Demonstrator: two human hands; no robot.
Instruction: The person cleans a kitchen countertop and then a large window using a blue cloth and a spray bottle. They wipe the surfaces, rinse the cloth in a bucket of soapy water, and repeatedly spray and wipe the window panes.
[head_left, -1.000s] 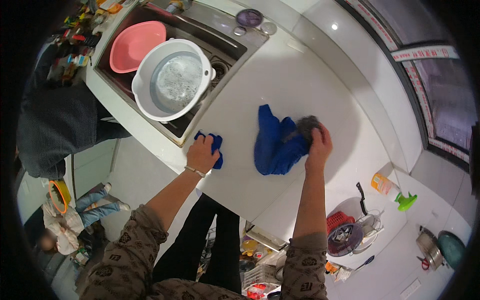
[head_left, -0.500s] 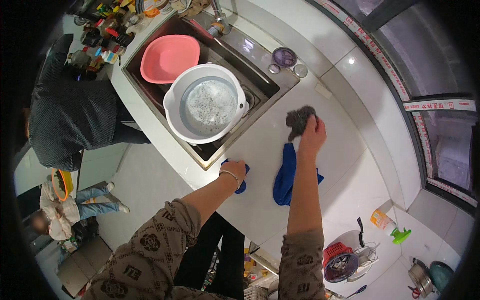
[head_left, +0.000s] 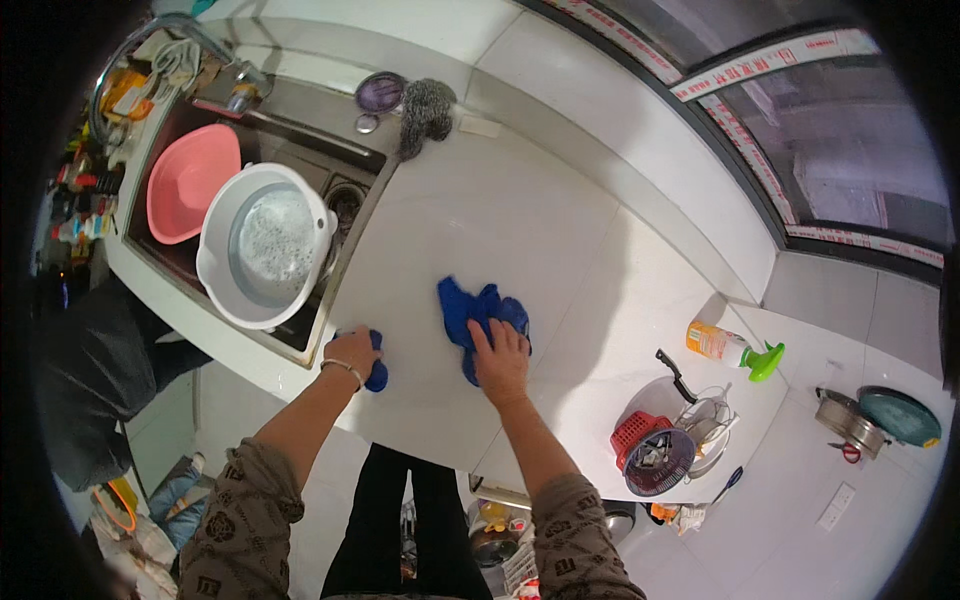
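My left hand (head_left: 353, 352) is closed round a bunched blue cloth (head_left: 377, 376) at the counter's front edge, just right of the sink. Farther right, my right hand (head_left: 502, 368) rests on a second blue cloth (head_left: 460, 308), its thumb and bent fingers around the crumpled fabric. Part of that cloth is hidden under the palm. A dark grey wire scrubber (head_left: 427, 112) lies at the back of the counter, beside a round purple drain strainer (head_left: 380, 92) and a small metal disc (head_left: 367, 124).
In the sink (head_left: 330, 150) at left stand a pink basin (head_left: 195, 180) and a white basin (head_left: 222, 290) of sudsy water. Rightward on the counter are a spray bottle (head_left: 718, 343), a red basket (head_left: 638, 437) and pots (head_left: 850, 425). Another person (head_left: 80, 360) stands at far left.
My right hand has let go of the wire scrubber at the back of the counter and come down onto the blue cloth, now more crumpled. The view has swung to the right.
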